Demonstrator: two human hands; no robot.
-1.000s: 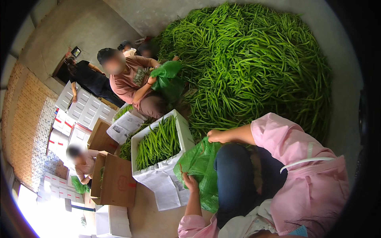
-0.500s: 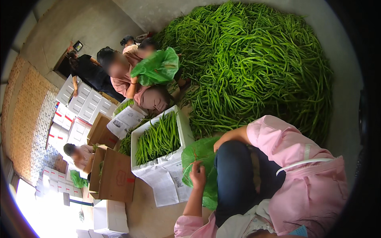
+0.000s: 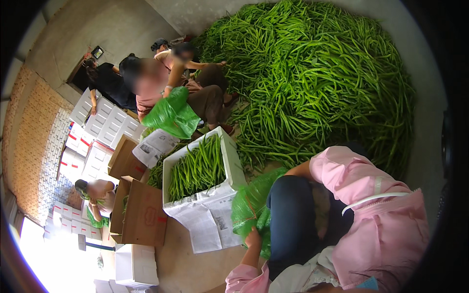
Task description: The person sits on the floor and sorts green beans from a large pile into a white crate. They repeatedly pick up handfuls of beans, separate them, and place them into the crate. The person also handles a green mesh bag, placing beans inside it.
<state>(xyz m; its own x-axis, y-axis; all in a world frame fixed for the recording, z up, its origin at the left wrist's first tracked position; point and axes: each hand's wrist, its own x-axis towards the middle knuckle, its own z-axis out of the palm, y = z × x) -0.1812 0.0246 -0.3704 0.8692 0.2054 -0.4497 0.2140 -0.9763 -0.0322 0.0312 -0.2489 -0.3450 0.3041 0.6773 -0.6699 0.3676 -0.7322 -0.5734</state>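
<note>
Pinched in my left hand [image 3: 252,239] is the edge of a green mesh bag [image 3: 248,205], which has a thin reddish string across it. The bag bulges beside my bent knee, against the corner of the white foam box. My right forearm reaches over behind the knee to the bag's far side, and the hand itself is hidden there. Long green peppers [image 3: 198,168] lie in neat rows inside the white foam box [image 3: 234,163], just left of the bag. Printed paper [image 3: 205,224] hangs over the box's near side.
A large heap of green peppers [image 3: 322,83] fills the far right against the wall. Co-workers sit at the far left, one holding a green bag [image 3: 173,115]. Open cardboard boxes [image 3: 141,215], a white box [image 3: 136,266] and stacked white cartons [image 3: 102,117] stand at left.
My left hand has moved down and right along the bag, and its fingers now close on it. The bag has shifted right and bunched up. A co-worker's green bag has been lowered.
</note>
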